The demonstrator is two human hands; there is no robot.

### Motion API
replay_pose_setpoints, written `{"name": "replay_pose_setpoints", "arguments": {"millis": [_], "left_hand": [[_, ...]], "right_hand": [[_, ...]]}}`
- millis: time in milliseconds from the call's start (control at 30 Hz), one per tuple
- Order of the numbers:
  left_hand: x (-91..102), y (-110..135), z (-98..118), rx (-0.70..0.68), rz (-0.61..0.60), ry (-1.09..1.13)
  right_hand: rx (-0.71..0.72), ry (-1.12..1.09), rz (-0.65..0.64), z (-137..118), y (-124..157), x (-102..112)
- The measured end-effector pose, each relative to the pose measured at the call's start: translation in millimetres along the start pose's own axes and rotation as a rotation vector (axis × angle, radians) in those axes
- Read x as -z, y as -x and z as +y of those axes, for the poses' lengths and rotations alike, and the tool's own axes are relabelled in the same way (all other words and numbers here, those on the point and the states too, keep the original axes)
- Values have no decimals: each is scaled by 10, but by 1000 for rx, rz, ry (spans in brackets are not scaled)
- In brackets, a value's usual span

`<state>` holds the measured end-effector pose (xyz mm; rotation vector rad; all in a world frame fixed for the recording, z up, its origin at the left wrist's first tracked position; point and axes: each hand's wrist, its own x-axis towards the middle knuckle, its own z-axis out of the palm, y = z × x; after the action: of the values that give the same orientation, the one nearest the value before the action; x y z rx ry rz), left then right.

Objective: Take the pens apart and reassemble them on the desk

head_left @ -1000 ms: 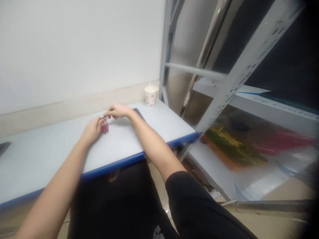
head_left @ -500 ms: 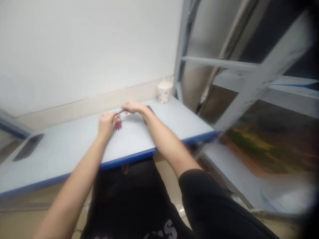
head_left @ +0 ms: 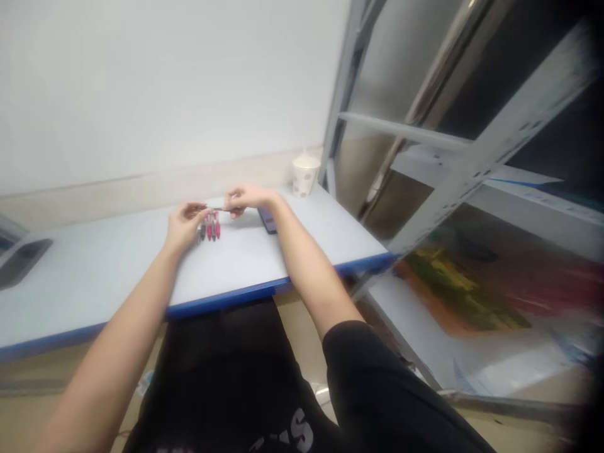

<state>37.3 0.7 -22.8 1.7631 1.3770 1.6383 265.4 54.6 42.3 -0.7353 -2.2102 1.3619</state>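
My left hand (head_left: 183, 225) and my right hand (head_left: 246, 199) hover close together above a white tabletop (head_left: 104, 296). Between their fingertips they both pinch a thin dark pen (head_left: 217, 209), held level. Directly below it, several small pens with red and dark barrels (head_left: 210, 229) stand or lie side by side, partly hidden by my left fingers. A dark phone (head_left: 267, 220) lies just beyond my right wrist.
A paper cup with a lid (head_left: 306, 177) stands at the back corner against the wall. A dark flat slab (head_left: 19, 262) lies at the far left. The table has a blue front edge (head_left: 226, 301). Grey metal shelving (head_left: 472, 163) rises to the right.
The view has shifted, with the table sitting higher and further left. My hands are further apart along the thin pen, and more of the small pens and the phone shows.
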Motion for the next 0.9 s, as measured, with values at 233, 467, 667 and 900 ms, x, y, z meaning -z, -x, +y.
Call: {"name": "replay_pose_setpoints", "arguments": {"millis": [233, 467, 667, 900], "left_hand": [[-12, 135, 86, -134, -301, -133], [-35, 72, -38, -266, -136, -465], [-166, 162, 55, -93, -267, -747], [-269, 235, 170, -49, -300, -931]], "right_hand": [[-175, 121, -195, 115, -85, 2], [-151, -10, -53, 158, -163, -164], [-105, 18, 103, 146, -142, -171], [-53, -6, 288, 138, -194, -200]]}}
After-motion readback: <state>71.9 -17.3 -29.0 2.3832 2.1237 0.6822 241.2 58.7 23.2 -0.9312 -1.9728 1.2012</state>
